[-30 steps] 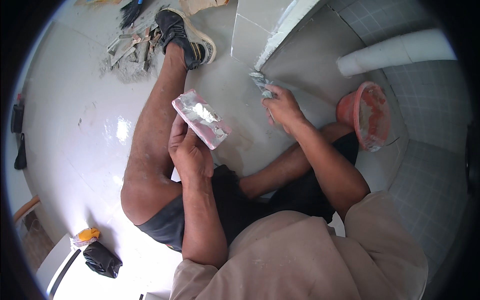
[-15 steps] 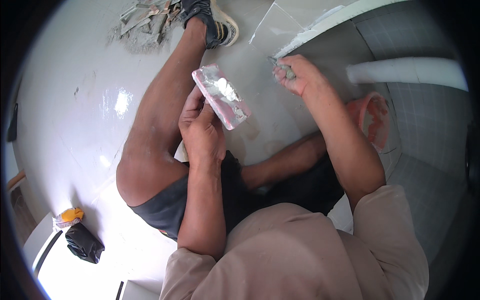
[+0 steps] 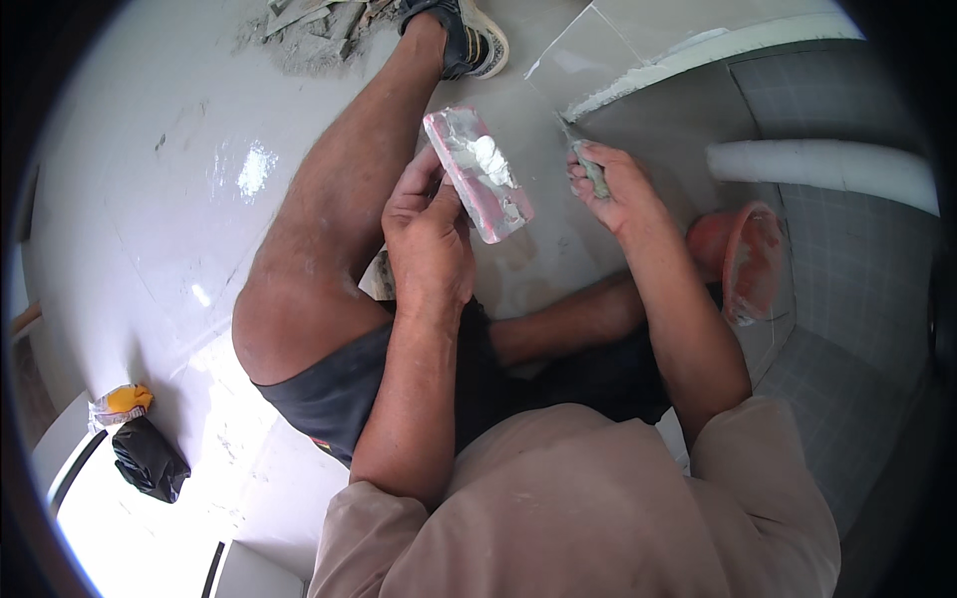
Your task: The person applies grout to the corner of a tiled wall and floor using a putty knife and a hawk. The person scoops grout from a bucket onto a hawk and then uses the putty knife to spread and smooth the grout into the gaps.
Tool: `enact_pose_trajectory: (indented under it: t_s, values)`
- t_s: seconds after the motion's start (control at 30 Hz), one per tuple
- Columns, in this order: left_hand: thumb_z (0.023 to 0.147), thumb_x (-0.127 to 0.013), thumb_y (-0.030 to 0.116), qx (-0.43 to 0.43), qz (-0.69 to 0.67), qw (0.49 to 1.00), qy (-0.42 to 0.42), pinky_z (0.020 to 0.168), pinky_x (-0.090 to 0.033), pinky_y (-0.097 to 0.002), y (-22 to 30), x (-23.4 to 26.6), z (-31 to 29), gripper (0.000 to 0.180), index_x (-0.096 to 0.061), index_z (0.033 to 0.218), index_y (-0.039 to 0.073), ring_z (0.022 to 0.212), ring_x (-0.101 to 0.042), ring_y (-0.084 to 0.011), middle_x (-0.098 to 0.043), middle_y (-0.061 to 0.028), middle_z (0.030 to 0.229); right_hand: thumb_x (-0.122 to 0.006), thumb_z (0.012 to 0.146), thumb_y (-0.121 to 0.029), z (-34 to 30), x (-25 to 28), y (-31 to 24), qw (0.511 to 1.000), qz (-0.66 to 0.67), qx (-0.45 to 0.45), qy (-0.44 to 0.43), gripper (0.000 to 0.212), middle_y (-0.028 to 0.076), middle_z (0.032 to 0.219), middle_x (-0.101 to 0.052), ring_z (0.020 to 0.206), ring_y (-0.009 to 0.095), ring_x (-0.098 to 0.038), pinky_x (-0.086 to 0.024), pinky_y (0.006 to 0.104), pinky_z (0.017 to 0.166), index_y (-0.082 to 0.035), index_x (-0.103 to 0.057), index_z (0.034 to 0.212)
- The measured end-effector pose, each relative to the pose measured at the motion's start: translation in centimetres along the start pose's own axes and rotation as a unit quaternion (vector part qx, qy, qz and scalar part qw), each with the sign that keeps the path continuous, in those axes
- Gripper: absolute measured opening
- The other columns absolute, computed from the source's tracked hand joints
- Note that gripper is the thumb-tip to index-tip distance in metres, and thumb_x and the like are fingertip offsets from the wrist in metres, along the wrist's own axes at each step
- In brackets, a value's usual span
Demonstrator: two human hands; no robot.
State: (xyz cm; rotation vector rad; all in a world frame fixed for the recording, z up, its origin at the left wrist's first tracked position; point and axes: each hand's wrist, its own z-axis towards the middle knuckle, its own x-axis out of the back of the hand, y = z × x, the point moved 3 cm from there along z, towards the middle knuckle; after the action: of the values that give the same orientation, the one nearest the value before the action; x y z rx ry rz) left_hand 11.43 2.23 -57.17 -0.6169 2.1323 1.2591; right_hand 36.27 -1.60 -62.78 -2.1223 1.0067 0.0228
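Left hand (image 3: pixel 431 239) was out in front, fingers curled, thumb pointing forward. Left arm (image 3: pixel 417 384) went mostly straight ahead. Right hand (image 3: pixel 620 187) was out too, fingers curled in like fist. Right elbow (image 3: pixel 720 379) was bent, right forearm (image 3: pixel 670 279) leaning inward. Hands were apart.

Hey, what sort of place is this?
Probably a room being tiled or renovated: rubble lies on the floor, a smeared red bucket shows at the right, and your left hand holds a pink slab with white paste on it.
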Motion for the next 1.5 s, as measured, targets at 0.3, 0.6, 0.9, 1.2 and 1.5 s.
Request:
enact_pose_trajectory:
  t_s: [0.3, 0.6, 0.9, 1.2, 1.5]
  values:
    - [0.1, -0.053, -0.007, -0.018, 0.014, 1.0, -0.002, 0.099, -0.054, -0.0334, -0.2, 0.7, 0.1, 0.037, -0.057, 0.137, -0.005, 0.112, -0.066, -0.0198, -0.067, -0.0142, 0.126, -0.056, 0.098, -0.011, -6.7, 1.4, -0.6, 0.995, -0.028, 0.08, 0.051, 0.035, 0.009, 0.097, -0.065, 0.069, 0.012, -0.054, -0.045, 0.0248, 0.058, -0.003, -0.058, 0.132]
    - [0.101, -0.051, -0.005, 0.008, 0.043, 0.999, -0.025, 0.103, -0.054, -0.0392, -0.9, 0.6, 0.5, 0.039, -0.054, 0.14, -0.007, 0.118, -0.065, -0.0255, -0.064, -0.0181, 0.132, -0.06, 0.094, -0.017, -1.1, 4.2, 0.9, 0.745, -0.593, 0.29, 0.1, 0.039, 0.026, 0.119, -0.069, 0.114, 0.042, -0.065, -0.05, 0.0431, 0.102, -0.001, -0.065, 0.129]
    - [0.098, -0.05, -0.008, 0.046, 0.043, 0.998, -0.018, 0.101, -0.055, -0.04, -0.3, 1.5, 1.2, 0.04, -0.056, 0.137, -0.006, 0.115, -0.067, -0.0258, -0.066, -0.0176, 0.128, -0.058, 0.1, -0.02, -5.2, 3.3, -0.4, 0.733, -0.546, 0.393, 0.099, 0.037, 0.022, 0.107, -0.073, 0.095, 0.033, -0.071, -0.056, 0.0386, 0.085, 0.001, -0.061, 0.13]
    - [0.09, -0.046, -0.008, 0.223, -0.03, 0.966, -0.123, 0.093, -0.06, -0.0385, -2.7, 0.9, 0.3, 0.048, -0.056, 0.137, -0.007, 0.105, -0.072, -0.0261, -0.069, -0.0191, 0.124, -0.046, 0.109, -0.019, -12.7, 1.5, 0.4, 0.961, -0.032, 0.038, -0.272, 0.032, 0.024, 0.091, -0.068, 0.057, 0.019, -0.059, -0.049, 0.0276, 0.055, -0.006, -0.051, 0.138]
    - [0.088, -0.054, -0.01, 0.184, -0.141, 0.945, -0.232, 0.09, -0.061, -0.0361, -2.3, 0.8, -0.4, 0.048, -0.059, 0.135, -0.006, 0.101, -0.073, -0.0246, -0.072, -0.0169, 0.119, -0.048, 0.109, -0.019, -14.3, 4.7, 1.8, 0.97, -0.077, -0.04, -0.228, 0.036, 0.016, 0.074, -0.059, 0.047, 0.015, -0.049, -0.04, 0.0271, 0.044, -0.002, -0.049, 0.141]
